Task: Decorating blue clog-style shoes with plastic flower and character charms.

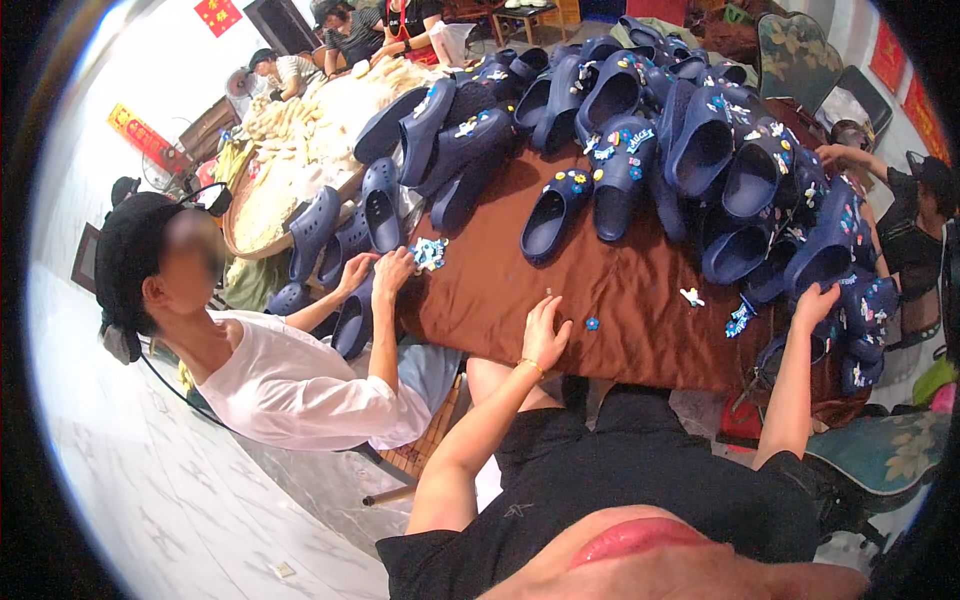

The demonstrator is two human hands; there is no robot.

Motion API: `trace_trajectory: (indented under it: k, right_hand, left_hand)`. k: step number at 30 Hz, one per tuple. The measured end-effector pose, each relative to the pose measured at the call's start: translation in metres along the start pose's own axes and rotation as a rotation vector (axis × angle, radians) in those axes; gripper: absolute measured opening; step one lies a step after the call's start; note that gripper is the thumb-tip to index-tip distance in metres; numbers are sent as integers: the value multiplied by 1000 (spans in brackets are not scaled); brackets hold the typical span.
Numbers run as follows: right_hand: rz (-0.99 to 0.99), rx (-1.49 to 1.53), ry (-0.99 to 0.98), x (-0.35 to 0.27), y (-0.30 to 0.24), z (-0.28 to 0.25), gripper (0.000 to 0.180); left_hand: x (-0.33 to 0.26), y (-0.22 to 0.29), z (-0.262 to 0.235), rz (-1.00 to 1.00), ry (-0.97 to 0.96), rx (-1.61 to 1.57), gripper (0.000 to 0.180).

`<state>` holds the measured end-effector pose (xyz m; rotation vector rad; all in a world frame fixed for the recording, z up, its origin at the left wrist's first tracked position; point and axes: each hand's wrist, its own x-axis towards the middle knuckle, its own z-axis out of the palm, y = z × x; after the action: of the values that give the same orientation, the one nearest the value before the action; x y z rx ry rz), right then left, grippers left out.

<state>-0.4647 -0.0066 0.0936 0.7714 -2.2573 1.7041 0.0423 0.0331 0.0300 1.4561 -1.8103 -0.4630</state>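
My left hand (544,332) rests flat on the brown cloth (520,280) covering the table, fingers apart, beside a small blue charm (592,323). My right hand (816,305) reaches up to the heap of navy clogs (700,140) at the right and touches one navy clog (822,258) near the table's edge; whether it grips it I cannot tell. A white charm (691,297) and a blue-white charm (739,320) lie on the cloth between my hands. Many clogs carry small coloured charms.
A person in a white shirt (290,385) sits at the left, hands on a clog (352,318) next to a cluster of pale charms (430,252). A round tray of pale items (300,160) lies behind. Other people sit at the back and at the right (905,225).
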Motion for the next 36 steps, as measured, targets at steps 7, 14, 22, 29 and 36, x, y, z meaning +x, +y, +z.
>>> trace_trajectory:
  k: [7,14,22,29,36]
  right_hand:
    - [-376,353,-589,-146,-95,5,47]
    - [-357,166,-1534,-316,-101,7,48]
    - [-353,302,-1314,-291,-111,48,27]
    - [-728,559,-1139,-295,-173,107,21]
    - [-1029,289,-1398,-333,-178,141,25]
  left_hand:
    - [1,56,-8,4,-159,-368,71]
    - [-16,20,15,-159,19,-228,68]
    - [7,4,-31,94,318,315,37]
    - [1,-19,-6,97,-43,54,20]
    - [21,-29,17,235,-405,385,11]
